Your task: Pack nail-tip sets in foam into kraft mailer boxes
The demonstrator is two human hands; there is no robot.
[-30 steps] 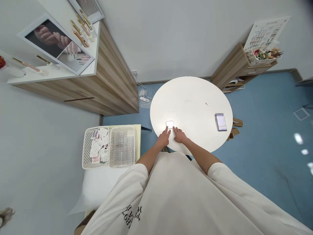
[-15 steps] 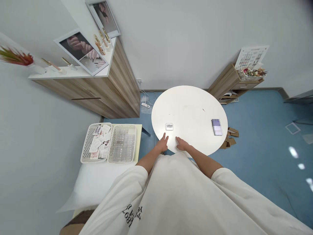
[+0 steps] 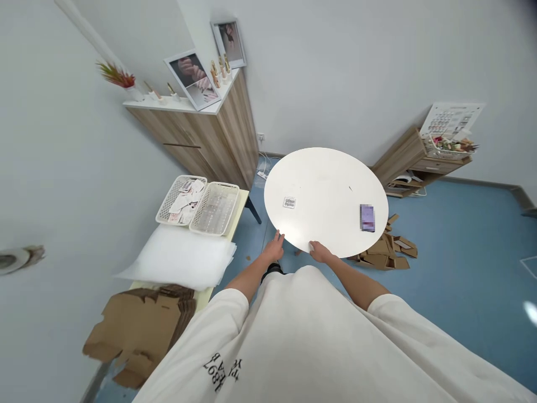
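Note:
A white oval table [image 3: 325, 196] stands before me. My left hand [image 3: 273, 247] is at its front-left edge with the fingers spread, holding nothing; whether the fingertips touch the rim I cannot tell. At the front edge, my right hand [image 3: 321, 252] rests with its fingertips on the rim, thumb side toward the left, and no object shows in it. Past my left hand, on the tabletop, lies a small clear case [image 3: 289, 202] with greyish pieces in it. A purple, partly blurred packet [image 3: 367, 218] lies near the table's right end.
To the left, a side table carries a basket of small packets [image 3: 177, 200], a basket of clear plastic pieces [image 3: 215, 208] and white foam sheets [image 3: 180, 254]. Folded cardboard [image 3: 138, 322] lies at lower left; more cardboard [image 3: 384, 252] is under the table's right side. Wooden cabinets [image 3: 201, 140] stand behind.
My view has shifted, showing more at the left. My left hand has drawn back from the tabletop to its edge. My right hand has moved right along the front rim.

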